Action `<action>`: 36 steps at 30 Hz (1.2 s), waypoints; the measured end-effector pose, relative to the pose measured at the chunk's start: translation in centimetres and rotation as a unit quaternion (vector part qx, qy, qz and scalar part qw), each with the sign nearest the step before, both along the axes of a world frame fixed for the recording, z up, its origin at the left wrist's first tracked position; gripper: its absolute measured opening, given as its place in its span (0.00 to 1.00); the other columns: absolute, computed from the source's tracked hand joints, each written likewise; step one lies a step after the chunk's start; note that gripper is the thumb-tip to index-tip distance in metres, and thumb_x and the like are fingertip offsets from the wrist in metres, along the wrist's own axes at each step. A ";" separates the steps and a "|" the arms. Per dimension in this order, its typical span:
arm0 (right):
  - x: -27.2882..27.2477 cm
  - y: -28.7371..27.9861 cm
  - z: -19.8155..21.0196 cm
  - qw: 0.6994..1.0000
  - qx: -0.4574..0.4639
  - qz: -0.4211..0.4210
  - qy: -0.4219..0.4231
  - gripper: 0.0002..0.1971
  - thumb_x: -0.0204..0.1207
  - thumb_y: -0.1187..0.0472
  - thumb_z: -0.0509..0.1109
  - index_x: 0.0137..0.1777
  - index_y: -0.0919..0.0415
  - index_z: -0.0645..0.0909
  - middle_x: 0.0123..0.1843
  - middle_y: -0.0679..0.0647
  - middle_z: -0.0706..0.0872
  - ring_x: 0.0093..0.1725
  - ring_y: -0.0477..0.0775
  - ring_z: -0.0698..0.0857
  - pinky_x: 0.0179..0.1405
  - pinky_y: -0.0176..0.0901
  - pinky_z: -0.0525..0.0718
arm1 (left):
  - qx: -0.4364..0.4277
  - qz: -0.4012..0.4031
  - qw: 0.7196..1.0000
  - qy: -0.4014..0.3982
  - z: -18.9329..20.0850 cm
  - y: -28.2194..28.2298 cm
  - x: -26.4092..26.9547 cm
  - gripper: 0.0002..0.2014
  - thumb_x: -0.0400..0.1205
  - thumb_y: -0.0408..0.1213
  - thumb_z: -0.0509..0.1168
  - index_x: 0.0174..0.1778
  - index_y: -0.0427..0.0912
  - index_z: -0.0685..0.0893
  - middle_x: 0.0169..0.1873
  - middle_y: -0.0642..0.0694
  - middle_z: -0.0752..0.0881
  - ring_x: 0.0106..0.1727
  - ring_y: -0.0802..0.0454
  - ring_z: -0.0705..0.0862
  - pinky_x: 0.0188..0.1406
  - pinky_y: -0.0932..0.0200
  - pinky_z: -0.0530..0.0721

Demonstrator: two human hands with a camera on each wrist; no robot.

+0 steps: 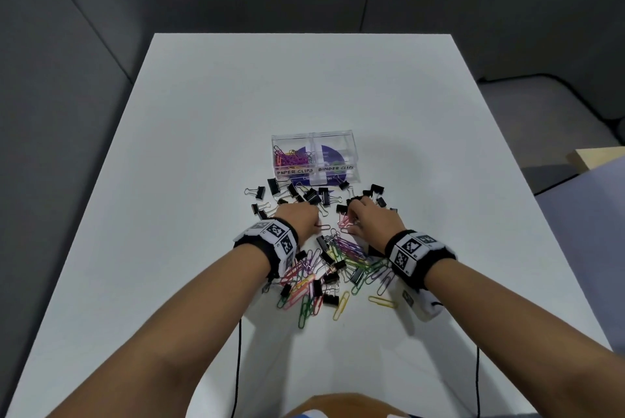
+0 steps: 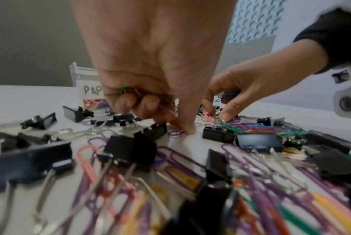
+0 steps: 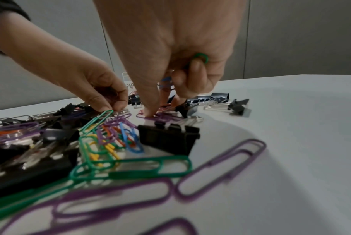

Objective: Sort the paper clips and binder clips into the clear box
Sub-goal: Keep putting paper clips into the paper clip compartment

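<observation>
The clear box (image 1: 351, 160) stands mid-table; its left compartment, labelled PAPER CLIPS, holds coloured paper clips (image 1: 291, 157), and the one labelled BINDER CLIPS looks empty. Coloured paper clips (image 1: 351, 248) and black binder clips (image 1: 324, 196) lie mixed in front of it. My left hand (image 2: 170, 117) is down on the pile, its curled fingers holding a bunch of paper clips (image 2: 134, 92), one fingertip on the table. My right hand (image 3: 162, 105) also holds paper clips (image 3: 200, 58) in curled fingers and presses a purple clip (image 3: 164, 116) with the thumb.
The white table (image 1: 203, 147) stretches wide to the left, right and behind the box. Binder clips (image 1: 260, 192) are scattered just left of the box front. Two black cables (image 1: 238, 367) hang from my wrists near the table's front edge.
</observation>
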State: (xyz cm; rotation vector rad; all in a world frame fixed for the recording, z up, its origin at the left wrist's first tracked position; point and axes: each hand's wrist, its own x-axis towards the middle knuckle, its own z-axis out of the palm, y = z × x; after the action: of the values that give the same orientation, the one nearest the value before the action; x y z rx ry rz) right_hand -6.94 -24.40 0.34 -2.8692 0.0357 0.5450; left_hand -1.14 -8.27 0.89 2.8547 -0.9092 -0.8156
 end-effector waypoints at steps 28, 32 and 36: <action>1.4 1.2 1.0 0.992 -0.058 0.102 0.048 0.13 0.81 0.54 0.62 0.60 0.60 0.76 0.58 0.57 0.82 0.54 0.58 0.85 0.47 0.47 0.81 | -0.157 0.164 0.971 0.071 -0.7 8.6 0.3 0.16 0.87 0.34 0.48 0.31 0.48 0.65 0.31 0.52 0.71 0.34 0.53 0.74 0.32 0.64 0.71; 1.4 2.0 0.9 0.992 -0.055 0.106 0.045 0.14 0.83 0.54 0.58 0.59 0.63 0.76 0.58 0.59 0.80 0.51 0.61 0.85 0.48 0.51 0.84 | -0.111 0.151 0.980 0.063 -0.3 9.7 0.1 0.09 0.84 0.28 0.51 0.40 0.45 0.69 0.38 0.48 0.79 0.40 0.48 0.81 0.40 0.59 0.77; 2.1 2.4 1.6 0.995 -0.023 0.094 0.033 0.14 0.85 0.54 0.53 0.59 0.63 0.73 0.55 0.59 0.83 0.46 0.59 0.83 0.43 0.49 0.81 | -0.076 0.128 0.988 0.038 0.0 10.2 0.1 0.08 0.84 0.30 0.55 0.55 0.41 0.76 0.52 0.43 0.84 0.45 0.50 0.77 0.46 0.59 0.73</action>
State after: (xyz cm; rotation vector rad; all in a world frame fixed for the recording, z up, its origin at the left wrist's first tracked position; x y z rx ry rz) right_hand -4.85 -21.99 1.96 -2.9161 -0.2150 0.6829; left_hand -0.99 1.97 0.94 2.7108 -0.5547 -0.7845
